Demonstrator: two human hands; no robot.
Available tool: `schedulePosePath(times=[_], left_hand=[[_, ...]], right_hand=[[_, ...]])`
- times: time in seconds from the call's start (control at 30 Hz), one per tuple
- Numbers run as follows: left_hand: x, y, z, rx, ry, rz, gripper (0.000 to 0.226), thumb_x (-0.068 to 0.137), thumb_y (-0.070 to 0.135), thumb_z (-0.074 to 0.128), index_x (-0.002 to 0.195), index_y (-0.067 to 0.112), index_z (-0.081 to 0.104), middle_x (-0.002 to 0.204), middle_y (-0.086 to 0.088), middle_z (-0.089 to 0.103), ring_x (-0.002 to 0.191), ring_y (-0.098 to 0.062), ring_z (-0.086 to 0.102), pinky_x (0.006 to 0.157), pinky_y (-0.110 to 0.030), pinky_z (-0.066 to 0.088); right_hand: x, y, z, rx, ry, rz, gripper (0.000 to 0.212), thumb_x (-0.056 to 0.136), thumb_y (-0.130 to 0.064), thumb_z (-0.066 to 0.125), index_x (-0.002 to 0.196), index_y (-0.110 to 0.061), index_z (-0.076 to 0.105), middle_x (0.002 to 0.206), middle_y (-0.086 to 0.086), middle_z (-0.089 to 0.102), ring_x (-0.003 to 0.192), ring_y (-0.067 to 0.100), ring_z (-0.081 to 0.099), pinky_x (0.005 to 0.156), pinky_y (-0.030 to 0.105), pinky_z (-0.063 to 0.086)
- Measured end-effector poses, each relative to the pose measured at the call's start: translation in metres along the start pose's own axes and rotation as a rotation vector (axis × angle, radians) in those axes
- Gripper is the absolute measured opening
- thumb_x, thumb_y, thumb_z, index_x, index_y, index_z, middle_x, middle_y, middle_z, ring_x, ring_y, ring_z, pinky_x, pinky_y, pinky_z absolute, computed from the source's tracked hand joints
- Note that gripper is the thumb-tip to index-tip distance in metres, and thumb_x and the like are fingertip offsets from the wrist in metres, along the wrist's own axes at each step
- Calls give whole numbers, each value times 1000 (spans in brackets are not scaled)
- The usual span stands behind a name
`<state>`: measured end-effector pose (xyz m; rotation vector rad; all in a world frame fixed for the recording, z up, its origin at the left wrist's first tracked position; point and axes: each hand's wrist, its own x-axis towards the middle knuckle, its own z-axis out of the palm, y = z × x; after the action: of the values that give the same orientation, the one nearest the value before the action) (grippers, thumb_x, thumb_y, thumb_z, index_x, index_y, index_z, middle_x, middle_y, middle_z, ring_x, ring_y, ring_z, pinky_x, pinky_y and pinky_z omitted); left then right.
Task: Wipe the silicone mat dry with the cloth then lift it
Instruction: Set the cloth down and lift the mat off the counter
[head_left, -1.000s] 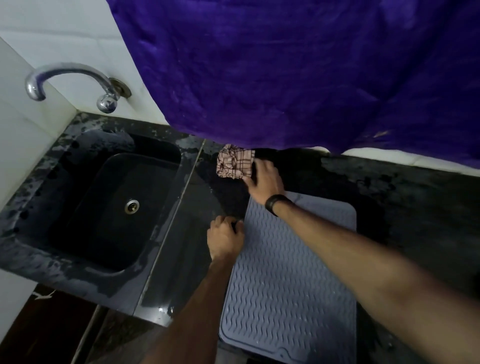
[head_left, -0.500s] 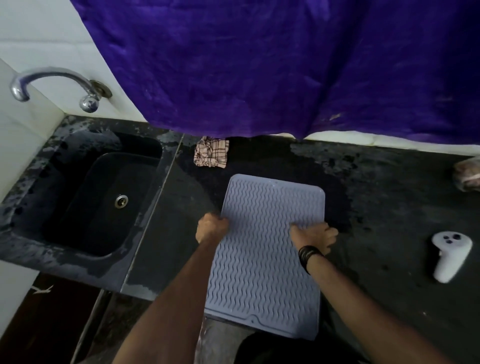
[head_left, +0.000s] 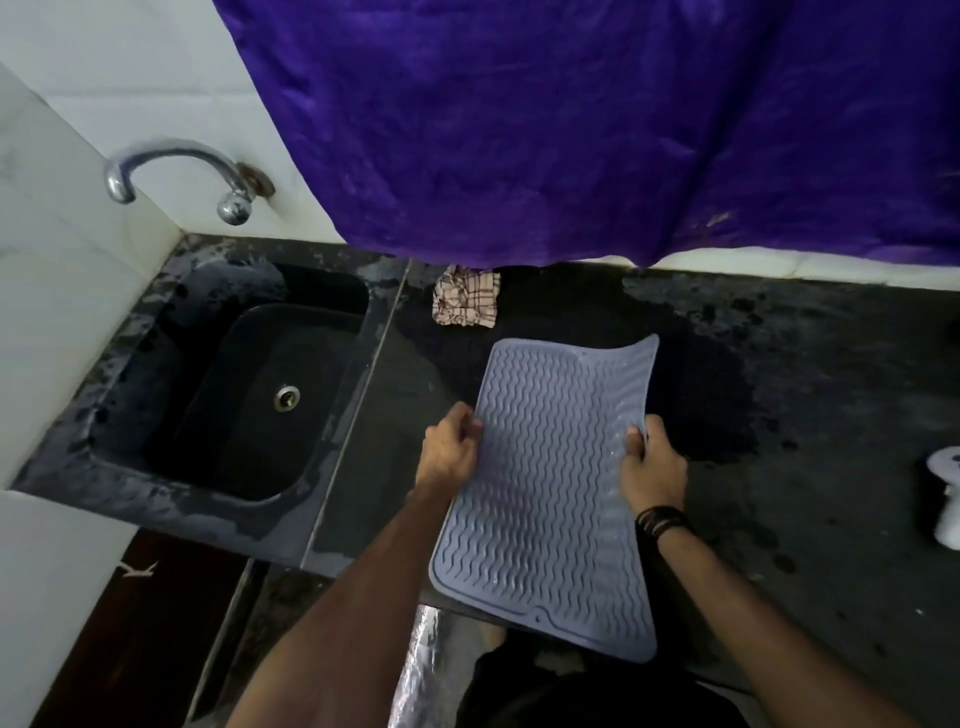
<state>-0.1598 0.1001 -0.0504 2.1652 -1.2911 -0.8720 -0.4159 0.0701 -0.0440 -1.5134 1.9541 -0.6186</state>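
Note:
The grey-blue silicone mat (head_left: 556, 478) with a wavy ribbed surface is held up off the dark counter, its far right corner curling upward. My left hand (head_left: 449, 452) grips its left edge and my right hand (head_left: 652, 465), with a dark band on the wrist, grips its right edge. The crumpled checked cloth (head_left: 466, 303) lies on the counter at the back, beneath the hem of the purple curtain, apart from both hands.
A black sink (head_left: 249, 395) with a chrome tap (head_left: 176, 171) lies to the left. The dark stone counter (head_left: 810, 426) shows a wet patch behind the mat. A white controller (head_left: 945, 493) sits at the right edge. A purple curtain (head_left: 597, 119) hangs over the back wall.
My right hand left the cloth at the back and moved to the mat's right edge. Both hands now grip the mat, which has risen off the counter and bent.

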Motion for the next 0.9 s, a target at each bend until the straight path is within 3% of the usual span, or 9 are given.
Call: schedulePosePath(times=[0.13,0.23,0.33,0.43,0.63,0.73,0.9], left_hand=[[12,-15,-38,-59,29,60,22,102,24,51,81,24,44,67,7,54,62,3,53,64,-30,34],[22,-36,-71,-62,82,61,22,101,19,53,81,18,46,67,2,53,62,-10,48,64,-33,30],[36,-59,-100,-65,78,37,19,102,17,55,84,8,54,76,-9,59,75,-19,52,69,-35,39],[49,-75,-119,-62,25,-52,20,103,22,53,86,12,55,86,-13,62,81,-24,57,73,-35,44],[67,-97,-118,-28,-24,-152,20,105,28,48,100,10,56,90,-7,60,90,-30,64,74,-36,50],[70,-102,-115,91,-50,-203,26,105,37,46,109,13,56,102,-14,63,94,-34,64,84,-44,55],[74,-108,-109,249,-82,-255,32,103,41,47,121,15,57,115,-17,64,104,-37,65,92,-50,55]], right_hand=[[-9,-29,11,123,9,-14,18,103,-27,39,105,-13,50,86,18,63,75,34,60,72,43,53],[-12,-50,22,201,-10,-17,16,103,-28,40,105,-16,51,87,7,62,77,26,58,73,35,47],[-10,-66,39,243,-53,11,17,102,-30,40,105,-18,52,88,0,60,79,21,58,74,32,44],[-8,-78,66,260,-136,75,20,102,-28,41,111,-17,54,99,2,62,87,22,58,79,31,44],[-7,-90,105,220,-186,221,23,103,-26,40,113,-10,53,108,14,64,99,32,61,89,43,52],[-8,-86,106,98,-204,283,29,103,-31,40,117,-7,45,106,18,61,95,37,62,83,48,55],[-7,-80,103,-55,-178,233,32,102,-31,43,123,-7,39,104,22,62,91,39,64,76,50,56]])
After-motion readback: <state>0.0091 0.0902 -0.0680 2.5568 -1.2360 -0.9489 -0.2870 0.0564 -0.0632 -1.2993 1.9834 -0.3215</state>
